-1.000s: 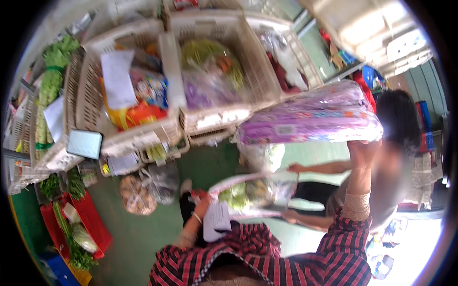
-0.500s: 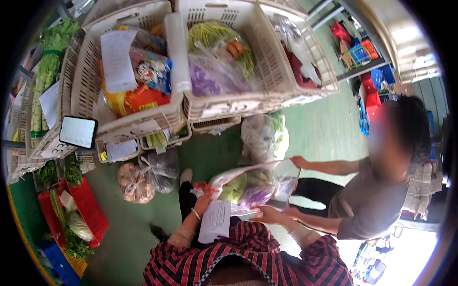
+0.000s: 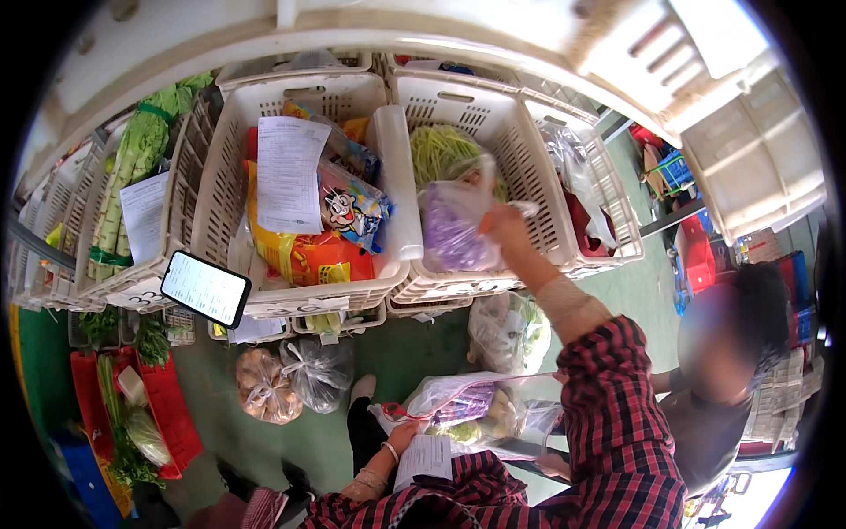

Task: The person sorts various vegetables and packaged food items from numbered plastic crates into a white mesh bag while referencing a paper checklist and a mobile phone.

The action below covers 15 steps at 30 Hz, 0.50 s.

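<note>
My right hand reaches over the middle white crate, fingers closed on the top of a clear plastic bag. Something orange shows by the fingertips. Below it lie a bag of purple produce and a bundle of thin green stalks. Down by my body, my left hand is closed on the rim of a large clear bag with purple and green vegetables inside. A printed sheet hangs beside that hand. A co-worker stands at the large bag's right side, one hand partly visible below it.
Left of the middle crate, another crate holds snack packs and a printed sheet. A phone hangs at its front corner. Several tied bags, including one of brownish produce, sit on the floor near a red box of vegetables.
My right hand has left the large bag, reached up into the middle crate and closed on a plastic bag. My left hand keeps the large bag's rim. The view has shifted.
</note>
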### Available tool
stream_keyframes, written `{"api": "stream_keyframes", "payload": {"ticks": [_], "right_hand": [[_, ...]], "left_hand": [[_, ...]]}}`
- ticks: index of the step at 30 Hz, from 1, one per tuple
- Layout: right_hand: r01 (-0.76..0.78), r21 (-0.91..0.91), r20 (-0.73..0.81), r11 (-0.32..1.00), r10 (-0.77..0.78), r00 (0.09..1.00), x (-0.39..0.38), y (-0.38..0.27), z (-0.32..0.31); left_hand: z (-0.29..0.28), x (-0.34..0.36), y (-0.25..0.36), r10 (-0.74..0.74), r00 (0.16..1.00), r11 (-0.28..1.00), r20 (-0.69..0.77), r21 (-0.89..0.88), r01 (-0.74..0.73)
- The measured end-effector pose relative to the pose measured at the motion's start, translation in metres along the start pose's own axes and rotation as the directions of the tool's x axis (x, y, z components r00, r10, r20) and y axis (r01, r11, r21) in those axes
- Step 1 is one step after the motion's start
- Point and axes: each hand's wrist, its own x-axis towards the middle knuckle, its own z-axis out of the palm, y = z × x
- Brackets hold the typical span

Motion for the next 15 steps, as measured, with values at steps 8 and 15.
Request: {"api": "stream_keyframes", "payload": {"ticks": [8, 15], "right_hand": [[0.153, 0.604, -0.251, 0.782, 0.003, 0.968, -0.178, -0.151, -0.1], [0.12, 0.408, -0.334, 0.905, 0.026, 0.942, -0.322, -0.134, -0.155]], "left_hand": [[0.025, 0.027, -0.025, 0.061, 0.998, 0.939, 0.017, -0.34, -0.051], [0.021, 0.022, -0.011, 0.102, 0.995, 0.896, -0.011, -0.434, -0.097]]}}
